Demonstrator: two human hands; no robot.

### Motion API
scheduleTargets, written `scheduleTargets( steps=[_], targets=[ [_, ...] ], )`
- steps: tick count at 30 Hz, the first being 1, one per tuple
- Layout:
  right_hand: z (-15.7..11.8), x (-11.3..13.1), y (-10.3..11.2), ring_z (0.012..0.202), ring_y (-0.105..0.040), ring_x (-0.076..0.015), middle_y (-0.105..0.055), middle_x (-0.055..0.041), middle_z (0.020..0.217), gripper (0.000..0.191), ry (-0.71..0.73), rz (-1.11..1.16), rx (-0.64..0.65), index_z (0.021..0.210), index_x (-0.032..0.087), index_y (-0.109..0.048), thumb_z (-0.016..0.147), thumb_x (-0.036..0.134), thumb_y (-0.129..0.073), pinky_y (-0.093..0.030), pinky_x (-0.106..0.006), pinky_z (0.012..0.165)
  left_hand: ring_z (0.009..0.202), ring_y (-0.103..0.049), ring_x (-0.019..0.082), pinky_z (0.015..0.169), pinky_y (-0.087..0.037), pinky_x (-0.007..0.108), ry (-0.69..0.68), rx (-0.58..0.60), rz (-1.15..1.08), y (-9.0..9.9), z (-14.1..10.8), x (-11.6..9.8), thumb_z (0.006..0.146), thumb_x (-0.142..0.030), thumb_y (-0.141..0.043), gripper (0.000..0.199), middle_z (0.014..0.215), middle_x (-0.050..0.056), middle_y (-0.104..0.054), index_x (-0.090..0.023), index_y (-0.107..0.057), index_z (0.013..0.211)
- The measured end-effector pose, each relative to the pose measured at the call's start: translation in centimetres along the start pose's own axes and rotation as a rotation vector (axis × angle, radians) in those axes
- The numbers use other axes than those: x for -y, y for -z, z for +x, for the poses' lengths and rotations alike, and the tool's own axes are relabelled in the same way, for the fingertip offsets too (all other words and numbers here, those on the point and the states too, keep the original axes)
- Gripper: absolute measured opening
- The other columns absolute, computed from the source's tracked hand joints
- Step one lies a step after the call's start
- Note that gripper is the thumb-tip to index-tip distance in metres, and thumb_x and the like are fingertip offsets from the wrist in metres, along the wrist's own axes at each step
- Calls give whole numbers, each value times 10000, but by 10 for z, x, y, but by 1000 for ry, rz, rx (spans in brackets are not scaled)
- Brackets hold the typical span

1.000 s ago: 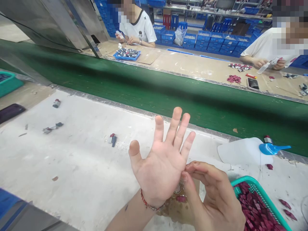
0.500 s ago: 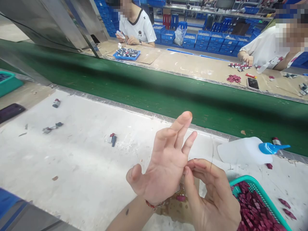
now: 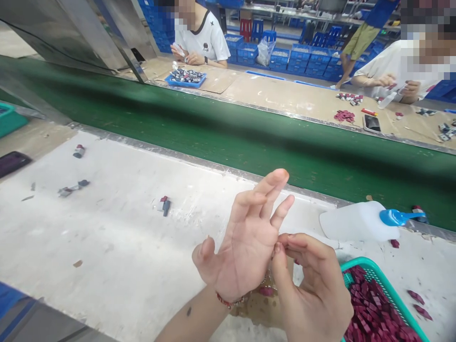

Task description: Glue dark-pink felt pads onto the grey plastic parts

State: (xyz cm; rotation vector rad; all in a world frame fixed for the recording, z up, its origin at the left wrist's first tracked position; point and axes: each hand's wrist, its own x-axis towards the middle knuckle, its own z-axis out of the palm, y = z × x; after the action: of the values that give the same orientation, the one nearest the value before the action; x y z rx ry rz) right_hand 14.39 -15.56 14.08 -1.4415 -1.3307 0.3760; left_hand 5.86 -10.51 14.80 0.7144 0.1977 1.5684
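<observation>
My left hand (image 3: 249, 244) is held palm up over the bench, fingers spread and slightly curled, with nothing on the palm. A beaded bracelet (image 3: 228, 300) circles its wrist. The thumb and forefinger of my right hand (image 3: 313, 285) are pinched together against the little-finger edge of the left palm; whatever is between them, if anything, is hidden. Beneath both hands lies a brown cardboard piece (image 3: 261, 308) with wet-looking spots and a dark red piece (image 3: 266, 290). To the right are a white squeeze bottle (image 3: 356, 222) with a blue nozzle and a green basket (image 3: 395, 289) of dark red pieces.
Small grey-and-red assembled pieces (image 3: 166, 206) lie scattered across the white bench (image 3: 117, 237). A green conveyor belt (image 3: 213, 128) runs beyond, carrying a small piece (image 3: 418, 212). Two people sit opposite, near a blue tray (image 3: 185, 83). A phone (image 3: 13, 163) rests at far left.
My hands keep nearly the same pose, the right still pinching at the left palm's edge. The small belt piece has shifted right. Opposite, the person at right has raised a hand from the pieces.
</observation>
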Motion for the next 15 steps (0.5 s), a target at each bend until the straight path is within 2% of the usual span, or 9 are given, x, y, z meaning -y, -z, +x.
scheduleTargets(
  steps=[8, 15],
  targets=[
    [3, 0, -3, 687, -704, -86, -711, 58, 812, 196, -55, 66, 3, 930, 274, -629, 817, 118, -662, -561, -157, 662, 1482, -268, 312, 1165, -340, 503, 51, -170, -146, -6, 1, 3, 856, -626, -496, 399, 1346, 1, -609, -321, -712, 997],
    [11, 0, -4, 685, -710, -89, -709, 55, 772, 183, -149, 175, 49, 874, 266, -601, 799, 110, -660, -560, -138, 616, 1450, -348, 296, 1135, -400, 481, 110, -295, -247, -4, 6, 6, 887, -582, -462, 391, 1336, 11, -615, -291, -708, 978]
  ],
)
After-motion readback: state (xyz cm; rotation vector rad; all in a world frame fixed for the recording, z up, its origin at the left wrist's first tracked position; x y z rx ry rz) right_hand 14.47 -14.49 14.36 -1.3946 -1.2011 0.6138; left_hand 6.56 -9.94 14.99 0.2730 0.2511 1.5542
